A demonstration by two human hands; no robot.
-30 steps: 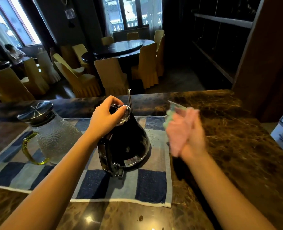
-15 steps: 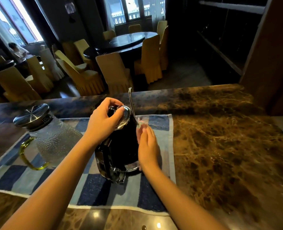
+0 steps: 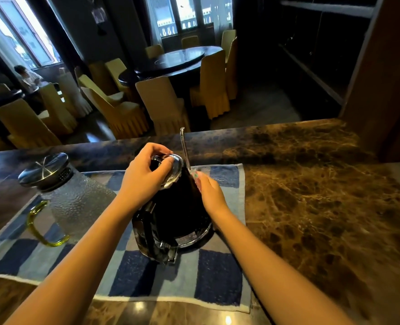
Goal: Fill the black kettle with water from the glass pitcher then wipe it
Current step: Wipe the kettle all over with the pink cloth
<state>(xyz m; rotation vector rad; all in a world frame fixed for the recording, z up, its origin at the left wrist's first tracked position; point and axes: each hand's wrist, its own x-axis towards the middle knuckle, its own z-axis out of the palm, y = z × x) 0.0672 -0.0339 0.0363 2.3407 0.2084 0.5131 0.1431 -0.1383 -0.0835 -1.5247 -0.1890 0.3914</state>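
The black kettle (image 3: 173, 214) stands on a blue checked towel (image 3: 217, 273), its thin spout pointing up at the far side. My left hand (image 3: 145, 177) grips the kettle's shiny lid from above. My right hand (image 3: 209, 193) presses a small pale cloth (image 3: 195, 174) against the kettle's right side, near the base of the spout; most of the cloth is hidden under my fingers. The glass pitcher (image 3: 77, 202), with a steel lid and a yellow-green handle, stands upright on the towel to the left of the kettle.
The towel lies on a brown marble counter (image 3: 311, 207) that stretches to the right. A wooden pillar (image 3: 382, 78) rises at the far right. Beyond the counter are a round dark table (image 3: 177, 59) and yellow-covered chairs. A person (image 3: 27, 76) sits by the left window.
My right hand came in from the right with the cloth and now rests against the kettle's right side, sliding up toward the spout. My left hand kept hold of the lid.
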